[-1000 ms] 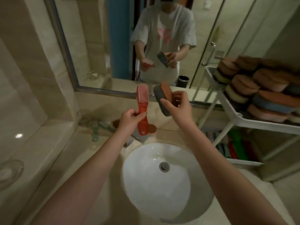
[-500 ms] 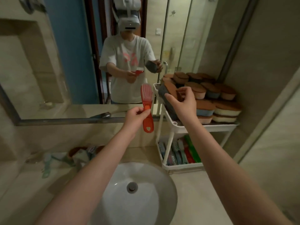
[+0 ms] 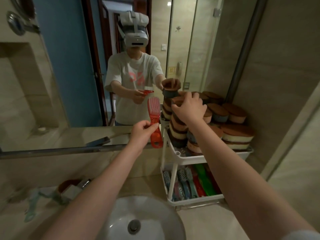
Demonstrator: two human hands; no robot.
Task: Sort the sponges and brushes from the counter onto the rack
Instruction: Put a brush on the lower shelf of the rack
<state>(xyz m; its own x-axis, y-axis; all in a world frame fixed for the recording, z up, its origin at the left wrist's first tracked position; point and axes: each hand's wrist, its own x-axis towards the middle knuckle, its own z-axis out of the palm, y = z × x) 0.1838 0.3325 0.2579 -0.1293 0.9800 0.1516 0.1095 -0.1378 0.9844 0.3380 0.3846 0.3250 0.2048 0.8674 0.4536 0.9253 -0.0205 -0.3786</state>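
My right hand [image 3: 188, 110] clamped on sponge [image 3: 177, 100], newly arrived over the rack's [image 3: 190, 157] top tier, left edge | my left hand [image 3: 142, 134] gripping red brush [image 3: 154, 116], just left of rack | sponge placement likely next.

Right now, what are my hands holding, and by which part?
The left hand pinches the red brush midway along its handle. The right hand grips a sponge from above, around its sides, over the rack.
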